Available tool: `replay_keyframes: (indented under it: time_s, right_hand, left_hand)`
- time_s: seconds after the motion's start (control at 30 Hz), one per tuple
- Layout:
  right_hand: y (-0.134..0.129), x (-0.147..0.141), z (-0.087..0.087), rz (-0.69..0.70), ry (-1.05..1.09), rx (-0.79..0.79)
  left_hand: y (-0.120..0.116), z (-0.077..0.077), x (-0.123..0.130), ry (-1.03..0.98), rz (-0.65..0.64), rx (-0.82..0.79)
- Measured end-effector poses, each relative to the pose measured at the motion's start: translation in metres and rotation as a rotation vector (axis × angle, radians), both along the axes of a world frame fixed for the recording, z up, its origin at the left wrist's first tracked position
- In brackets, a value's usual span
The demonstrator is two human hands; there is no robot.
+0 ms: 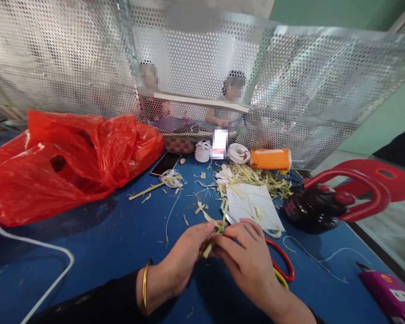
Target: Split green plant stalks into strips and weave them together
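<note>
A small piece of pale green plant strip (208,250), perhaps straw or leaf, is pinched between both hands near the middle of the blue table. My left hand (189,249), with a gold bangle at the wrist, grips it from the left between thumb and fingers. From the right, the fingertips of my right hand (248,258) close on the same strip, and the strips cross there. Scissors with red and yellow handles (286,265) lie partly hidden under my right hand. Just beyond the fingers is a white paper sheet (253,204) with scraps on it.
Dry plant strips (259,177) are heaped behind the paper. A red plastic bag (77,162) fills the left; a phone (166,163) and thread bundle (171,178) lie beside it. At right are a black kettle (310,209) and purple box (389,290). Perforated metal (195,54) stands behind.
</note>
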State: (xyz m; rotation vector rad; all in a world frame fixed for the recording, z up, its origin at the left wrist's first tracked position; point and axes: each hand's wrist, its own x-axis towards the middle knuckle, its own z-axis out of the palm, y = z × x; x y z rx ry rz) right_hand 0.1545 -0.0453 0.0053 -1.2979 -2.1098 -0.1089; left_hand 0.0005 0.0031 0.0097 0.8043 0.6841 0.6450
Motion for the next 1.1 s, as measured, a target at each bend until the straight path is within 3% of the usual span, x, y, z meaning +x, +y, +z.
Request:
replay_keyframes:
  time_s: [0.17, 0.33, 0.47, 0.6, 0.67, 0.9, 1.1]
  right_hand:
    - [-0.002, -0.004, -0.003, 0.071, -0.086, -0.029]
    - [-0.003, 0.000, -0.002, 0.144, -0.050, -0.007]
    - [0.001, 0.004, -0.001, -0.024, 0.285, -0.060]
    - [0.005, 0.006, -0.004, -0.204, 0.543, -0.278]
    - [0.006, 0.008, -0.005, -0.214, 0.563, -0.330]
    - [0.005, 0.011, -0.004, -0.156, 0.440, -0.255]
    - [0.004, 0.007, -0.002, -0.100, 0.549, -0.262]
  left_hand:
    - [-0.001, -0.004, 0.005, 0.032, -0.026, -0.020]
    - [0.001, -0.003, 0.005, 0.032, 0.049, -0.012]
    - [0.003, 0.001, 0.002, 0.079, 0.108, 0.038]
    - [0.001, 0.004, -0.001, 0.117, 0.026, 0.043]
    - [0.001, 0.005, -0.003, 0.119, -0.003, 0.042]
    - [0.007, 0.010, -0.006, 0.214, -0.056, 0.040]
    - [-0.001, 0.001, 0.001, 0.318, -0.118, 0.076]
